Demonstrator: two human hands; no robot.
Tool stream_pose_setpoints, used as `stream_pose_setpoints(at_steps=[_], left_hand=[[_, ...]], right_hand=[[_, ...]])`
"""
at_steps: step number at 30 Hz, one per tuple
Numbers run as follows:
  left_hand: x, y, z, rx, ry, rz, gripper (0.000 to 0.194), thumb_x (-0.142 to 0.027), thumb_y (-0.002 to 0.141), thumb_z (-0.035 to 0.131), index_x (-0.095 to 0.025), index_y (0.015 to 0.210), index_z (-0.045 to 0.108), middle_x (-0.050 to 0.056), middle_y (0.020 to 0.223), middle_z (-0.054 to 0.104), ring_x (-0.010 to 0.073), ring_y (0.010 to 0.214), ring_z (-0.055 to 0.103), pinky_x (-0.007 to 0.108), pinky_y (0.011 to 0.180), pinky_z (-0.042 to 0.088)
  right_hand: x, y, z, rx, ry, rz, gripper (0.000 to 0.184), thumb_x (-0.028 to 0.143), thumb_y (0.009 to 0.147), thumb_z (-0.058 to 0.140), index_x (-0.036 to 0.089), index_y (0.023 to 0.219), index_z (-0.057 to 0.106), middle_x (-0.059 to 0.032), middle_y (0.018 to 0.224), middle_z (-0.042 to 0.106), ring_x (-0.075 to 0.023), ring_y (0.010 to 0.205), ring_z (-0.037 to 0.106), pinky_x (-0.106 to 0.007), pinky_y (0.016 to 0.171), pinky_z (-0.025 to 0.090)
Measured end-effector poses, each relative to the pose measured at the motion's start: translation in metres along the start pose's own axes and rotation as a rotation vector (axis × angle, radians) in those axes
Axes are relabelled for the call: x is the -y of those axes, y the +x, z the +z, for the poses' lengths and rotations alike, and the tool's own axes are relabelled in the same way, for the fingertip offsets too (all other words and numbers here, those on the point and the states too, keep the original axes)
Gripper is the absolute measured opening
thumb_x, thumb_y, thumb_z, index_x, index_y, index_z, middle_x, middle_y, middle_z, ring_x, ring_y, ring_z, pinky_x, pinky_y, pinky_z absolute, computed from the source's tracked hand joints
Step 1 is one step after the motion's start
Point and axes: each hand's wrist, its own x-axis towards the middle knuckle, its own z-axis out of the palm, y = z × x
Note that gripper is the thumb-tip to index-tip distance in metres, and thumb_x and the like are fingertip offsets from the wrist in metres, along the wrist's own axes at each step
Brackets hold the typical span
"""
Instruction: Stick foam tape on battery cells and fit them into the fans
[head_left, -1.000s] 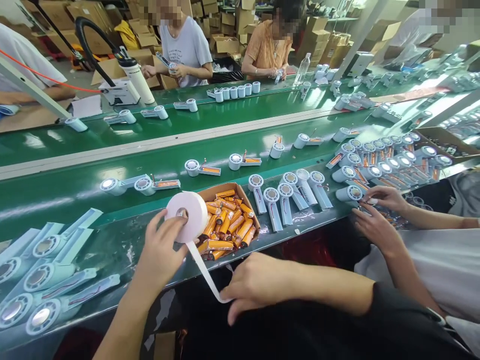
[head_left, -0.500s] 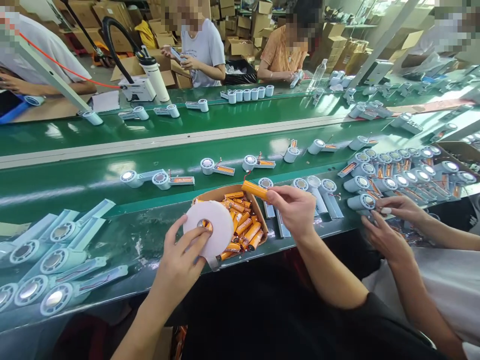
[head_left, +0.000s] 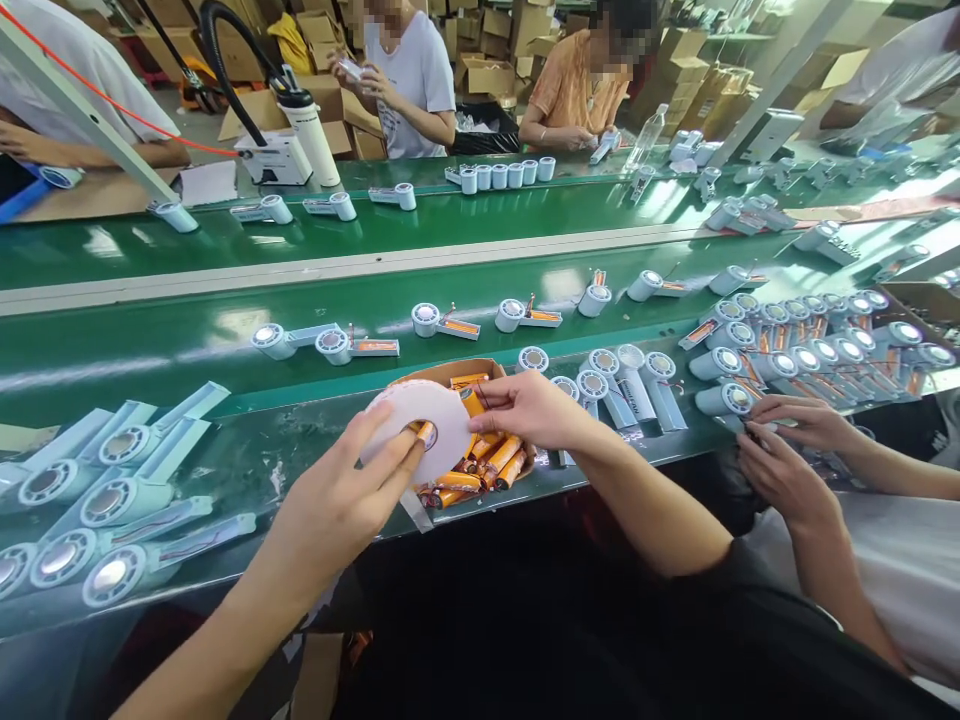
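Observation:
My left hand (head_left: 349,475) is closed on a white roll of tape (head_left: 451,440), its fingers at the centre hole. A short loose end (head_left: 417,508) hangs from the roll's lower edge. My right hand (head_left: 536,410) pinches an orange cylindrical battery (head_left: 472,402) right at the roll's right edge; whether the two touch I cannot tell. Below both hands stands a cardboard box (head_left: 448,370) of loose orange batteries (head_left: 501,462), partly covered by the roll.
Pale blue fan bodies (head_left: 116,500) lie in rows at left, and more (head_left: 780,360) crowd the right. Several with batteries sit along the green belt (head_left: 187,350). At my right, a co-worker's hands (head_left: 787,440) handle a fan body. Other people work across the line.
My right hand has brought the battery left and down, from above the box's right side to the roll's edge. My left hand has turned slightly with the roll.

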Motion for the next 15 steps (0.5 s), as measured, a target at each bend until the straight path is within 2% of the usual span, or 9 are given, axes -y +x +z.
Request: stream_pose_setpoints(at_steps=[1, 3, 6, 7, 9, 11, 12, 13, 15], left_hand=[[-0.006, 0.002, 0.003, -0.025, 0.043, -0.059, 0.055, -0.004, 0.098, 0.054, -0.03, 0.144, 0.069, 0.002, 0.133, 0.076, 0.0339, 0.152, 0.052, 0.052, 0.117, 0.057], [-0.024, 0.005, 0.016, -0.087, 0.111, -0.195, 0.046, -0.006, 0.096, 0.06, -0.026, 0.135, 0.074, 0.005, 0.124, 0.078, 0.0392, 0.145, 0.055, 0.054, 0.11, 0.06], [-0.054, 0.008, 0.04, -0.119, 0.07, -0.333, 0.038, -0.008, 0.09, 0.068, -0.02, 0.125, 0.078, 0.009, 0.109, 0.079, 0.0374, 0.123, 0.064, 0.049, 0.096, 0.064], [-0.062, 0.01, 0.046, -0.122, 0.039, -0.363, 0.038, -0.008, 0.089, 0.069, -0.019, 0.125, 0.078, 0.01, 0.106, 0.079, 0.0361, 0.118, 0.065, 0.048, 0.093, 0.064], [-0.071, 0.012, 0.052, -0.14, -0.005, -0.392, 0.043, -0.007, 0.088, 0.07, -0.019, 0.128, 0.077, 0.011, 0.107, 0.079, 0.0349, 0.117, 0.065, 0.048, 0.096, 0.063], [-0.064, 0.013, 0.048, -0.123, -0.061, -0.35, 0.046, -0.009, 0.089, 0.071, -0.019, 0.133, 0.076, 0.011, 0.113, 0.079, 0.0343, 0.121, 0.064, 0.049, 0.105, 0.06], [-0.053, 0.012, 0.045, -0.083, -0.115, -0.312, 0.047, -0.013, 0.089, 0.074, -0.02, 0.135, 0.075, 0.011, 0.118, 0.079, 0.0346, 0.125, 0.063, 0.05, 0.109, 0.057], [-0.036, 0.011, 0.041, -0.016, -0.191, -0.269, 0.049, -0.02, 0.088, 0.079, -0.021, 0.136, 0.075, 0.011, 0.123, 0.078, 0.0356, 0.13, 0.061, 0.052, 0.113, 0.055], [0.013, 0.008, 0.039, 0.158, -0.38, -0.213, 0.052, -0.041, 0.085, 0.086, -0.025, 0.134, 0.076, 0.01, 0.129, 0.077, 0.0367, 0.138, 0.057, 0.052, 0.116, 0.053]], right_hand=[[-0.004, 0.003, 0.005, -0.055, 0.06, -0.016, 0.033, 0.041, 0.069, 0.096, 0.019, 0.086, 0.078, -0.002, 0.085, 0.079, -0.0253, 0.091, 0.078, -0.036, 0.08, 0.068], [-0.02, 0.008, 0.018, -0.252, 0.262, -0.087, 0.036, 0.045, 0.073, 0.094, 0.022, 0.094, 0.076, -0.0038, 0.095, 0.082, -0.0252, 0.094, 0.08, -0.037, 0.083, 0.068], [-0.042, 0.018, 0.033, -0.581, 0.479, -0.219, 0.039, 0.048, 0.076, 0.092, 0.026, 0.099, 0.071, -0.0025, 0.099, 0.082, -0.0235, 0.095, 0.082, -0.035, 0.079, 0.068], [-0.045, 0.023, 0.034, -0.632, 0.485, -0.249, 0.041, 0.046, 0.074, 0.093, 0.028, 0.103, 0.07, -0.0015, 0.099, 0.082, -0.023, 0.096, 0.082, -0.034, 0.078, 0.068], [-0.042, 0.034, 0.028, -0.629, 0.419, -0.279, 0.051, 0.042, 0.074, 0.093, 0.03, 0.117, 0.069, -0.0013, 0.104, 0.083, -0.0227, 0.1, 0.081, -0.033, 0.079, 0.068], [-0.03, 0.044, 0.014, -0.596, 0.307, -0.319, 0.056, 0.042, 0.08, 0.088, 0.032, 0.13, 0.066, -0.0034, 0.115, 0.082, -0.0229, 0.11, 0.079, -0.036, 0.087, 0.068], [-0.022, 0.048, 0.005, -0.606, 0.247, -0.362, 0.053, 0.045, 0.085, 0.084, 0.032, 0.133, 0.066, -0.0047, 0.123, 0.08, -0.0229, 0.117, 0.077, -0.037, 0.093, 0.068], [-0.013, 0.053, -0.006, -0.635, 0.183, -0.416, 0.049, 0.047, 0.091, 0.078, 0.033, 0.135, 0.066, -0.0056, 0.131, 0.078, -0.0227, 0.124, 0.074, -0.038, 0.098, 0.066], [0.004, 0.064, -0.027, -0.684, 0.048, -0.507, 0.045, 0.051, 0.098, 0.07, 0.034, 0.139, 0.066, -0.006, 0.141, 0.072, -0.0223, 0.132, 0.07, -0.038, 0.103, 0.064]])
